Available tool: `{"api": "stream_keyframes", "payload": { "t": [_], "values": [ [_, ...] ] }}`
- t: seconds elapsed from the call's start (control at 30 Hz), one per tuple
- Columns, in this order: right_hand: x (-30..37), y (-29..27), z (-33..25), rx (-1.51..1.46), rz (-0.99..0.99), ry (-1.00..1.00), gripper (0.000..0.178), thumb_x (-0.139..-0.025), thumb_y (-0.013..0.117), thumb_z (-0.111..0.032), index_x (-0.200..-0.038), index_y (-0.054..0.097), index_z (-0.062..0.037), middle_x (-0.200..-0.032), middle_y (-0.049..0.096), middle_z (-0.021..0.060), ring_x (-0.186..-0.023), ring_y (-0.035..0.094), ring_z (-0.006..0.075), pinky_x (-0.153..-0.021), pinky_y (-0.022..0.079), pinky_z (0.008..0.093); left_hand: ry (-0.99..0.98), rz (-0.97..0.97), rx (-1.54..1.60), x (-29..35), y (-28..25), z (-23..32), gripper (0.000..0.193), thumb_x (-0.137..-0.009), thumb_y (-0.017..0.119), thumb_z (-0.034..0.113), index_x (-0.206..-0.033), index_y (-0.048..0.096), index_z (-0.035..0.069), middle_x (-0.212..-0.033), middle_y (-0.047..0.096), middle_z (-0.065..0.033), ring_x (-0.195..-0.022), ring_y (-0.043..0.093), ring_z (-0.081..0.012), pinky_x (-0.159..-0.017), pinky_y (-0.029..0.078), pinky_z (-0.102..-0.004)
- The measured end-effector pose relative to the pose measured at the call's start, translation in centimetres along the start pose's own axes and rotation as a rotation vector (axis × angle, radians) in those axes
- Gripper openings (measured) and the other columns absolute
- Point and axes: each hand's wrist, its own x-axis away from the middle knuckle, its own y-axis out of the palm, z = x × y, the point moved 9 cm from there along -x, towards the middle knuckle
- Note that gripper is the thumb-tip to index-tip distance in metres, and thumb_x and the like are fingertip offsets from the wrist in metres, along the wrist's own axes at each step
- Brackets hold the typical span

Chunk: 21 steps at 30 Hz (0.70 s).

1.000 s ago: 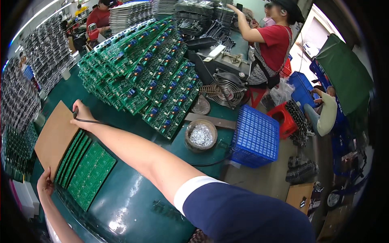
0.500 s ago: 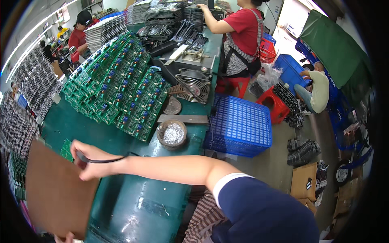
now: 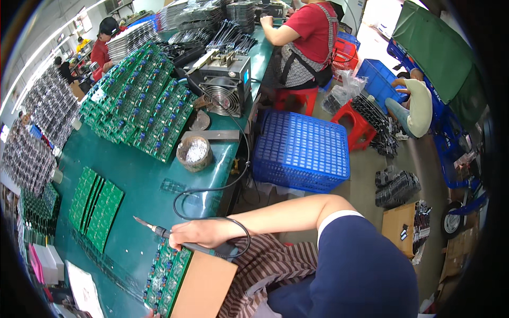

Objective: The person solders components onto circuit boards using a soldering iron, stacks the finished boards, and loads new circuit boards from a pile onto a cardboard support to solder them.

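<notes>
My right hand (image 3: 201, 233) is closed around a soldering iron (image 3: 159, 230), its bare tip pointing left over the green table. Below that hand, a green circuit board (image 3: 164, 275) with blue and dark parts lies tilted against a brown flat board (image 3: 204, 283) near my lap. Only the fingertips of my left hand (image 3: 152, 314) show, at the lower edge of the picture, gripping the circuit board's near corner. Farther left, flat green panels without tall parts (image 3: 96, 206) lie side by side on the table. The iron's black cable (image 3: 212, 186) loops beyond my right wrist.
Stacked populated circuit boards (image 3: 140, 100) fill the far left of the table (image 3: 143, 183). A round pot of shiny metal (image 3: 194, 153) stands beside a fan unit (image 3: 222, 98). Right of the table are a blue crate (image 3: 302, 151) and red stools (image 3: 352, 127). Other people (image 3: 307, 42) work nearby.
The brown board has swung from upright at the left down to my lap side, with the populated circuit board now against it. My right hand moved right and nearer. The flat green panels are uncovered.
</notes>
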Motion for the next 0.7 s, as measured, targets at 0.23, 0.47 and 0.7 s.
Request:
{"api": "stream_keyframes", "payload": {
  "t": [0.23, 0.47, 0.7],
  "values": [
    [2.4, 2.5, 0.2, 0.161, -0.391, -0.058, 0.042, -0.072, 0.062, 0.005, -0.110, 0.051, -0.0094, -0.104, 0.050, 0.0146, -0.098, 0.055, 0.0351, -0.079, 0.049, 0.0408, -0.044, -0.333, -0.072, 1.7, 0.6, 3.8, 0.049, -0.068, 0.076, 0.012, -0.115, 0.062, 0.009, -0.112, 0.061, -0.0176, -0.106, 0.053, -0.0395, -0.088, 0.048, -0.0451],
    [3.9, 1.1, -0.3, 0.251, -0.578, 0.162, 0.040, -0.070, 0.059, 0.006, -0.106, 0.050, -0.0092, -0.128, 0.055, 0.0170, -0.098, 0.056, 0.0371, -0.082, 0.049, 0.0408, 0.062, -0.391, -0.058, 0.2, 0.9, 5.1, 0.061, -0.060, 0.083, 0.020, -0.115, 0.061, 0.007, -0.125, 0.057, -0.0134, -0.104, 0.056, -0.0344, -0.087, 0.046, -0.0423],
    [1.7, -4.5, -4.0, 0.404, -0.094, 0.307, 0.026, -0.078, 0.057, 0.011, -0.094, 0.046, -0.0066, -0.109, 0.065, 0.0238, -0.078, 0.060, 0.0241, -0.072, 0.047, 0.0316, -0.020, -0.412, 0.128, -0.5, -0.8, 4.8, 0.047, -0.078, 0.072, 0.015, -0.120, 0.057, 0.002, -0.128, 0.053, -0.0149, -0.108, 0.056, -0.0343, -0.092, 0.046, -0.0416]
  ]
}}
